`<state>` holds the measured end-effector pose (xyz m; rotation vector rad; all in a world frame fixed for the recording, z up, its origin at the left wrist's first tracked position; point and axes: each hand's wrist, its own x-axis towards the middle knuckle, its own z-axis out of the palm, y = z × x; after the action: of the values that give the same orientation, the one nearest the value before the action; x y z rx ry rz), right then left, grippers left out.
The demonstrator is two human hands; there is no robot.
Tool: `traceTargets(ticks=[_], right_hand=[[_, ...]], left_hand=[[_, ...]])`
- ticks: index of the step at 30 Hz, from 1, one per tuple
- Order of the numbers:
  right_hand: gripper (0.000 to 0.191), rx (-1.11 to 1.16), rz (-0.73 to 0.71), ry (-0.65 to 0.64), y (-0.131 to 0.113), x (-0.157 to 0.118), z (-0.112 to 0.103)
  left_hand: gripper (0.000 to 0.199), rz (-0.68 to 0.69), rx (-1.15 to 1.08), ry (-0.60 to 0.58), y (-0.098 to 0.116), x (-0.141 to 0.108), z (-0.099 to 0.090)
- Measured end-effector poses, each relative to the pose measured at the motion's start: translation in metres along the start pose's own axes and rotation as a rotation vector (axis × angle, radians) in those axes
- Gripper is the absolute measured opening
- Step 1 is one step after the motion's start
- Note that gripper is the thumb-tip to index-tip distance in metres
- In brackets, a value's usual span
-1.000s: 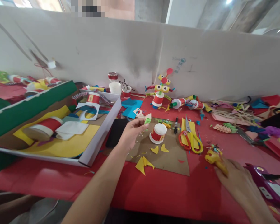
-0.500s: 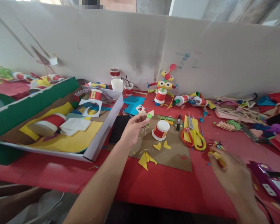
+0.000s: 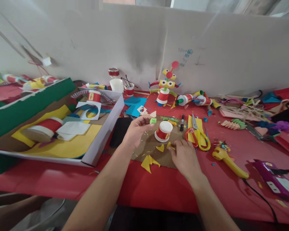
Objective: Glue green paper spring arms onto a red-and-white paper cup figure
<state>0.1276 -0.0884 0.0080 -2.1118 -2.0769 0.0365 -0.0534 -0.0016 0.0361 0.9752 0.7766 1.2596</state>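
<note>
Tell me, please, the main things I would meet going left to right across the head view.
Open green-and-white box → black phone → red-and-white paper cup → black marker → red-and-yellow scissors → yellow glue gun → purple power strip.

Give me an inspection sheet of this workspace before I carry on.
Surface: red covering, brown cardboard on top.
Things: green folded paper in left hand; red-and-white cup on the cardboard; right hand at a yellow scrap.
Clutter: yellow offcuts, scissors, marker.
Hands: left pinching; right's grip unclear.
Cables: black cord from yellow tool; black lead at purple device.
Surroundings: grey partition behind; open box at left.
</note>
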Motion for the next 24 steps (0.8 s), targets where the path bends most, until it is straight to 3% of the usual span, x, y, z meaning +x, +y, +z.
traceTargets(ticks=[9,24], right_hand=[[0.009,0.059,-0.011,0.004,0.006,0.002,0.009],[0.013,0.167,-0.016,0.008,0.015,0.004,0.008]], left_hand=[[0.021,-0.003,0.001,0.007,0.004,-0.001,0.002],[0.02,0.064,-0.056,-0.077,0.005,0.001,0.0]])
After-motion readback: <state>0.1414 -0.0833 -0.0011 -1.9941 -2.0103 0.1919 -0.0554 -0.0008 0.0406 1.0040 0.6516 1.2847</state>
